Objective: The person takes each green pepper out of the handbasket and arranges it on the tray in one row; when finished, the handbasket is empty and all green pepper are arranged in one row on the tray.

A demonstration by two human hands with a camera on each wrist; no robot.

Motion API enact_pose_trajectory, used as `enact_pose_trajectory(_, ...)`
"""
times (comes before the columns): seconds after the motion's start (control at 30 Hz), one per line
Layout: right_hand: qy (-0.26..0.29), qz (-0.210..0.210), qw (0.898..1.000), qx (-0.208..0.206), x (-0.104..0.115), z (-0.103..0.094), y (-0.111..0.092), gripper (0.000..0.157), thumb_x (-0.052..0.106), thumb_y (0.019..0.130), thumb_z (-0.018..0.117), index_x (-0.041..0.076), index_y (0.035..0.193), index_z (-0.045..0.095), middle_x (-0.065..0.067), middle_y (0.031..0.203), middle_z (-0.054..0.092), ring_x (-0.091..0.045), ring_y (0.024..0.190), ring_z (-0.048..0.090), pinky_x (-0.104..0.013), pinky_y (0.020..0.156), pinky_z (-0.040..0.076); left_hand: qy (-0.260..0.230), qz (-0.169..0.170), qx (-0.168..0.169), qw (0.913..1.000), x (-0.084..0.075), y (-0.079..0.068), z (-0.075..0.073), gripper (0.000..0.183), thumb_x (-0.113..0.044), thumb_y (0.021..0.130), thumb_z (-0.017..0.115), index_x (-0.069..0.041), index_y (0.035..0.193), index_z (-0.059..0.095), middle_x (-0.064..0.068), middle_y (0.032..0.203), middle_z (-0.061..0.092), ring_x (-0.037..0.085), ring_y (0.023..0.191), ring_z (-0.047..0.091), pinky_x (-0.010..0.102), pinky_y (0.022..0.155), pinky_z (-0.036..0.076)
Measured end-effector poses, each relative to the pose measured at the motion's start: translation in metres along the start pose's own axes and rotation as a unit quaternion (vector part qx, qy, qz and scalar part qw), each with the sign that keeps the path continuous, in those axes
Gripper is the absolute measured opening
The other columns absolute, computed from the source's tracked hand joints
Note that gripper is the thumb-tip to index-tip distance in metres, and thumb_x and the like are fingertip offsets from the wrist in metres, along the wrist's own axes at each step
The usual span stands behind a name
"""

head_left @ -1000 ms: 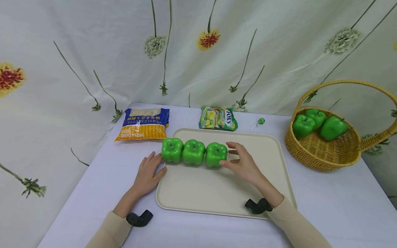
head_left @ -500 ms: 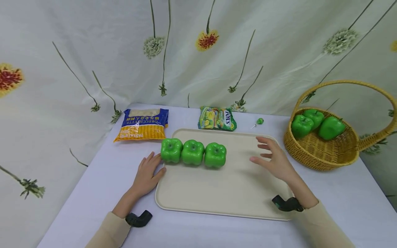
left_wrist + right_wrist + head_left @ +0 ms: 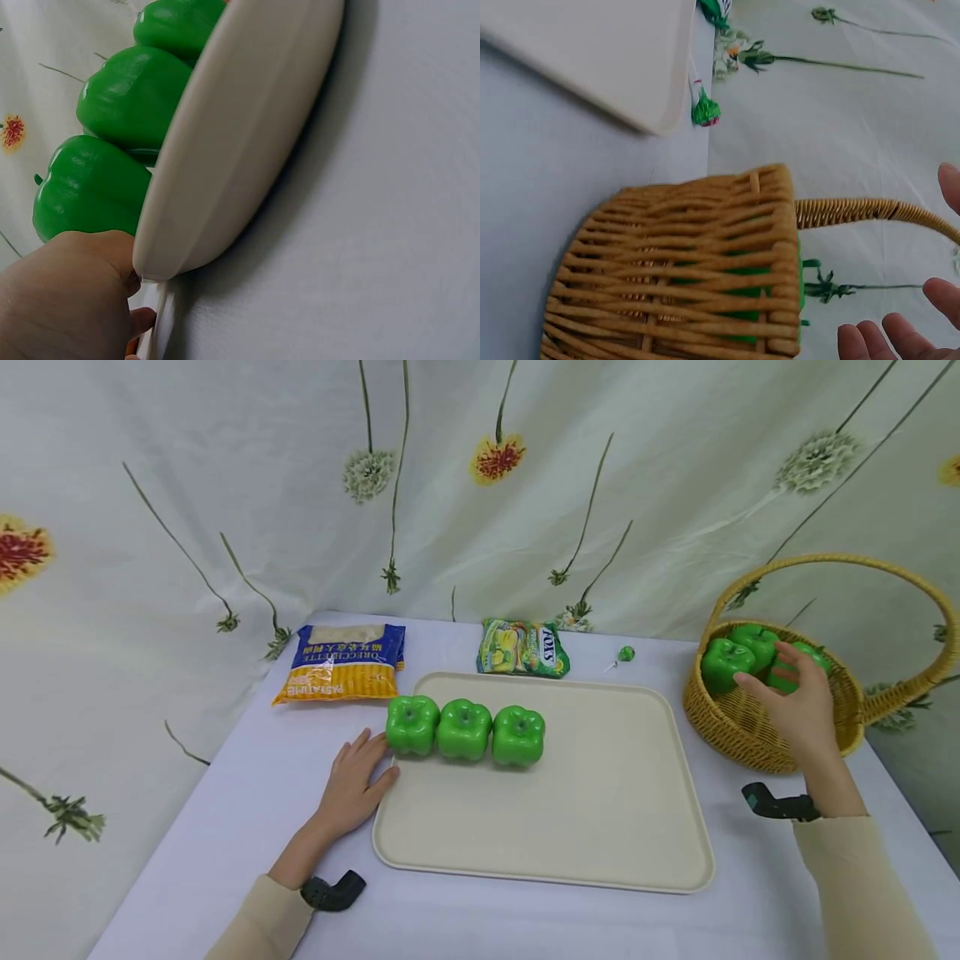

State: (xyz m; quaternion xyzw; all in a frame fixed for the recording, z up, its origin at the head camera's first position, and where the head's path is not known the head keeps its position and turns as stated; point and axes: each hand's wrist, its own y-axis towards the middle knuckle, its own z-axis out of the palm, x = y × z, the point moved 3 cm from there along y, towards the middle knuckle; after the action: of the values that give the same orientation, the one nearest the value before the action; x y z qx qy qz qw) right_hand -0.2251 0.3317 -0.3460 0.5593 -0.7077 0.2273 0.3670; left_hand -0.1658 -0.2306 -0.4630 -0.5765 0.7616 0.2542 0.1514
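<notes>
Three green bell peppers (image 3: 465, 729) stand in a row along the back left of the beige tray (image 3: 555, 827). My left hand (image 3: 356, 781) rests at the tray's left rim, fingers extended, near the leftmost pepper (image 3: 94, 187). Over the wicker basket (image 3: 705, 722), my right hand (image 3: 802, 706) hovers with thumb and fingers spread and nothing gripped. Inside that basket are more peppers (image 3: 725, 664), one partly hidden behind the right hand's fingers. In the right wrist view the fingertips (image 3: 904, 337) show above the basket rim (image 3: 784, 255).
An orecchiette pasta bag (image 3: 345, 662) lies behind the tray at left. A green Fox's candy bag (image 3: 522, 647) and a small green lollipop (image 3: 626, 653) lie along the back. The basket's tall handle (image 3: 930, 602) arches up at right.
My right hand has left the rightmost pepper on the tray and moved right, across to above the basket. The left hand has stayed at the tray rim.
</notes>
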Motion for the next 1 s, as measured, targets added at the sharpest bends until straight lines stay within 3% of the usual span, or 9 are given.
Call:
enact_pose_trajectory(0.27,0.035,0.064,0.997,-0.02,-0.015,-0.001,0.023,0.087,0.056,0.089,0.058,0.028,0.158,0.012,-0.016,0.163,0.009,-0.038,0.147,0.021,-0.06,0.111,0.033,0.001,0.003,-0.007,1.0,-0.002,-0.002,-0.001,0.051,-0.02,0.097,0.053,0.002,0.142,0.045,0.022,0.149,0.044,0.047,0.145,0.022,0.066,0.117,0.009)
enact_pose_trajectory(0.5,0.07,0.079,0.994,-0.013,-0.021,0.006,0.04,0.09,0.055,0.089,0.058,0.028,0.158,0.007,-0.015,0.163,0.004,-0.037,0.148,0.017,-0.057,0.113,0.03,-0.002,-0.002,-0.005,1.0,-0.001,-0.002,-0.002,0.051,-0.02,0.097,0.053,0.001,0.143,0.045,0.022,0.149,0.043,0.046,0.145,0.022,0.066,0.117,0.008)
enact_pose_trajectory(0.63,0.073,0.081,0.994,-0.015,-0.023,0.011,0.046,0.09,0.053,0.09,0.059,0.026,0.158,0.007,-0.018,0.162,0.006,-0.038,0.146,0.021,-0.054,0.11,0.034,0.001,-0.002,-0.004,1.0,0.0,-0.002,-0.001,0.051,-0.02,0.097,0.053,0.001,0.143,0.045,0.022,0.15,0.043,0.046,0.146,0.021,0.066,0.117,0.008)
enact_pose_trajectory(1.0,0.076,0.1,0.992,0.013,-0.031,0.023,0.047,0.094,0.057,0.088,0.059,0.026,0.158,0.004,-0.019,0.162,0.004,-0.04,0.144,0.022,-0.054,0.109,0.035,-0.007,0.0,-0.003,1.0,0.002,-0.001,0.001,0.051,-0.021,0.096,0.055,0.0,0.142,0.046,0.021,0.149,0.044,0.046,0.146,0.022,0.066,0.117,0.008)
